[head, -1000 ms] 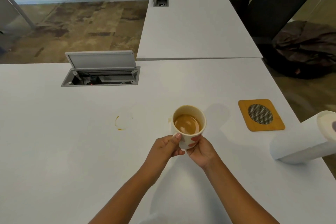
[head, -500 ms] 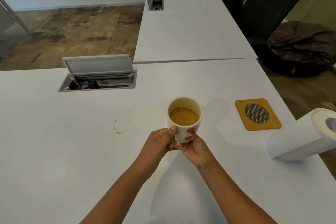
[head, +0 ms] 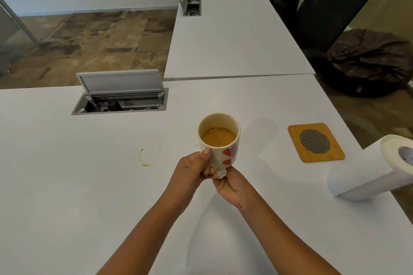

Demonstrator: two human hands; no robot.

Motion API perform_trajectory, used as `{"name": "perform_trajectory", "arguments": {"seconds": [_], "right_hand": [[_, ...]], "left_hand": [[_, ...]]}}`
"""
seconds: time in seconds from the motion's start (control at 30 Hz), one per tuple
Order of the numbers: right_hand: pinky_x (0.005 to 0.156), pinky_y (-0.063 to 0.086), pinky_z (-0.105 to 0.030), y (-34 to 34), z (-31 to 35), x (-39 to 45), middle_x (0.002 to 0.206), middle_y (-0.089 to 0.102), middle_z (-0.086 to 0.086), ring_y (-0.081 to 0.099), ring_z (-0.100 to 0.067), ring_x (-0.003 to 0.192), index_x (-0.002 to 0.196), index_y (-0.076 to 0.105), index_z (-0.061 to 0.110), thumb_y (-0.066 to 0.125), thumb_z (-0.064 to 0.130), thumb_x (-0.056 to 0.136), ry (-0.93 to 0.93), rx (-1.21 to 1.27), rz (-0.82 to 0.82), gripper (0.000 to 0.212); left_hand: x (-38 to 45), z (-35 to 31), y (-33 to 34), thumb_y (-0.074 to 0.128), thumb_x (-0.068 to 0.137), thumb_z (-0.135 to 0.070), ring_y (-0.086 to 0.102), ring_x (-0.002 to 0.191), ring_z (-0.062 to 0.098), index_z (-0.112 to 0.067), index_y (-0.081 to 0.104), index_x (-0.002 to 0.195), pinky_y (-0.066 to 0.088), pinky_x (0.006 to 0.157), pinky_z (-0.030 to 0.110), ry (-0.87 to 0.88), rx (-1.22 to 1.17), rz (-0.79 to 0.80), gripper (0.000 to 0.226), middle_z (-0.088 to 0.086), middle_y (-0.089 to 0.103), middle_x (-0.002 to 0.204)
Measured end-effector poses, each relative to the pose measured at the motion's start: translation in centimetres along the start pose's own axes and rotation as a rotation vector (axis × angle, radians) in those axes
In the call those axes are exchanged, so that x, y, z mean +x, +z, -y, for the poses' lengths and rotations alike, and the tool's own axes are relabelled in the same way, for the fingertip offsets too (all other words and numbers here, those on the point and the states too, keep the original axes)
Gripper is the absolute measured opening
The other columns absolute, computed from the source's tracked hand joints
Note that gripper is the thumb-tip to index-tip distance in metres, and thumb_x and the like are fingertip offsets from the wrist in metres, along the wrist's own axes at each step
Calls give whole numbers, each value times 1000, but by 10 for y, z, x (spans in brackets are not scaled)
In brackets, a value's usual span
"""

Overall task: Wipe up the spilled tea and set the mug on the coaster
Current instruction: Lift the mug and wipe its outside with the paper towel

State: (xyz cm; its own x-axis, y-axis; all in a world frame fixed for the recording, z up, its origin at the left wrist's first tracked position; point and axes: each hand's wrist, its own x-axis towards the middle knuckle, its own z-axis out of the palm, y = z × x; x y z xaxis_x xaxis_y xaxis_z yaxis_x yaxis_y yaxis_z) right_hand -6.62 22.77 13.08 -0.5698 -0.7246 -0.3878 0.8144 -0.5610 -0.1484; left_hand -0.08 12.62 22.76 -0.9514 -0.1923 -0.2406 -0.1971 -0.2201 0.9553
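Both my hands are closed around the mug [head: 220, 138] of tea, left hand [head: 192, 171] on its side, right hand [head: 232, 185] under its base, above the tabletop [head: 67, 185], coaster [head: 315, 142] near the right edge.

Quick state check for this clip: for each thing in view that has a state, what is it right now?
mug: upright, held off the table, tea inside
left hand: gripping the mug
right hand: holding a small wad under the mug
tea ring: unwiped
coaster: bare
paper towel roll: lying on its side
cable box lid: open
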Motion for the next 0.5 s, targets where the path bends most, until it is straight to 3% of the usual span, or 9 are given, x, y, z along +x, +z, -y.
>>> {"name": "perform_trajectory", "arguments": {"seconds": [0.13, 0.23, 0.33, 0.5], "right_hand": [[66, 60, -32, 1, 2, -9, 98, 68, -24, 70, -28, 83, 112, 57, -4, 55, 5, 82, 7, -52, -7, 32], [75, 59, -31, 2, 12, -19, 111, 67, -20, 68, -26, 98, 111, 64, 0, 55, 12, 81, 19, -136, -39, 34], [74, 59, -27, 9, 24, -30, 104, 72, -15, 69, -21, 96, 93, 75, 5, 53, 16, 80, 32, -272, -51, 27], [76, 58, -27, 11, 43, -41, 109, 70, -15, 68, -22, 100, 93, 75, 5, 58, 15, 78, 75, -401, -94, 24]], "left_hand": [[4, 0, -3, 46, 77, -44, 56, 58, 7, -24, 55, 47, 53, 70, 22, 13, -2, 17, 37, -2, 55, 52], [7, 1, -9, 46, 81, -42, 55, 56, 7, -16, 51, 53, 52, 70, 23, -3, 9, -13, 38, -3, 54, 51], [10, 1, -14, 43, 89, -35, 53, 54, 7, -12, 50, 58, 53, 68, 24, -16, 1, -12, 39, -4, 52, 49], [10, -1, -16, 41, 93, -31, 51, 56, 11, -14, 47, 54, 52, 69, 30, -41, 23, 64, 43, -4, 50, 50]]}}
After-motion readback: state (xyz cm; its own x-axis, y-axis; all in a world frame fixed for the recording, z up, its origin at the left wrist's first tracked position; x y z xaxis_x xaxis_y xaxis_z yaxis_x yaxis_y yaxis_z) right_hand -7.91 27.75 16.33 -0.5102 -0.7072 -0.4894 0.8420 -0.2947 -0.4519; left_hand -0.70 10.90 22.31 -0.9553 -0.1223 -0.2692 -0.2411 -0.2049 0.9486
